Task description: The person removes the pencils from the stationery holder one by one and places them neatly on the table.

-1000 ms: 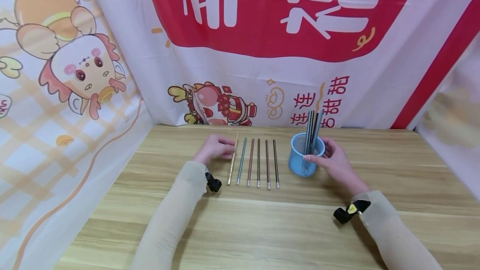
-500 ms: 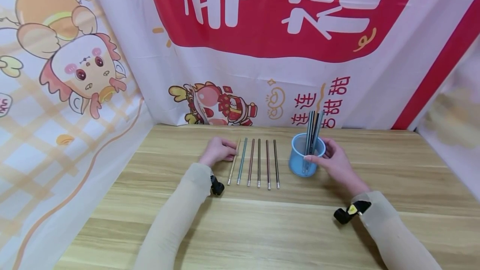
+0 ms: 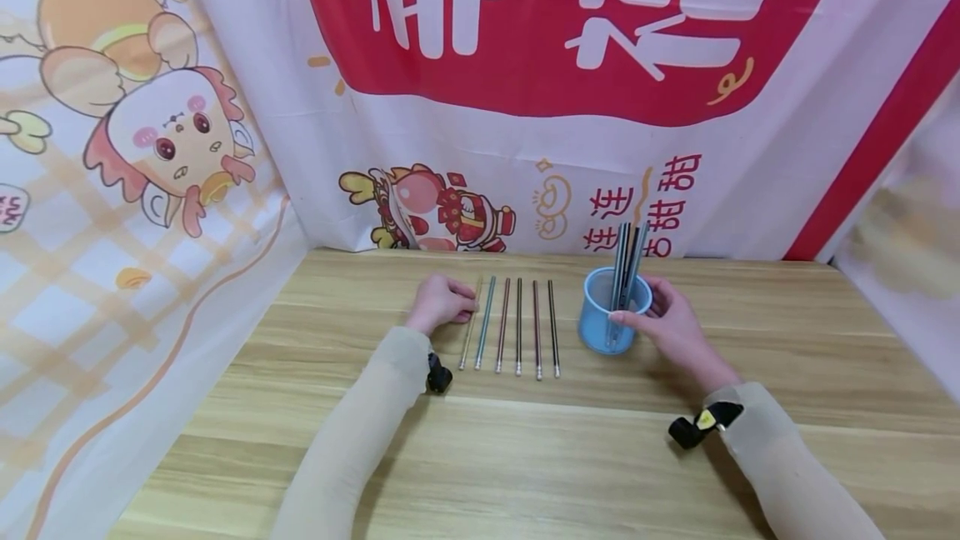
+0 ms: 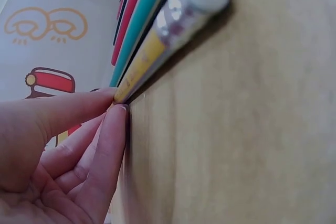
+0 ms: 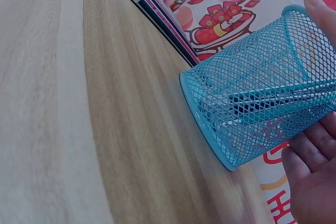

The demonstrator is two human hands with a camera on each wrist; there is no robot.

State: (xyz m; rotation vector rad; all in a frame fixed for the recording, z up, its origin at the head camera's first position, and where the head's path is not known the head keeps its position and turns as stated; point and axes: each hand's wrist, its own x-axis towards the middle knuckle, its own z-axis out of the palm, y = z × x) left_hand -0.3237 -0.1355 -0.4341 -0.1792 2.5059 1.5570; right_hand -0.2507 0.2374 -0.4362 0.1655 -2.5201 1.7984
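Observation:
My left hand pinches a yellow pencil between thumb and fingertips, as the left wrist view shows. That pencil lies at the left end of a row, its white eraser end toward me. Just right of it is a teal pencil, then several dark red and black pencils side by side. At the right, my right hand grips a blue mesh pen holder by its side, thumb at the rim. Several dark and silvery pencils or pens stand in the holder, leaning right.
A wood-grain table carries everything. Behind it hangs a white and red printed cloth. Another printed cloth closes off the left side.
My left hand has moved slightly right, and the far end of the yellow pencil has swung toward the teal one. The right hand and pen holder stay put.

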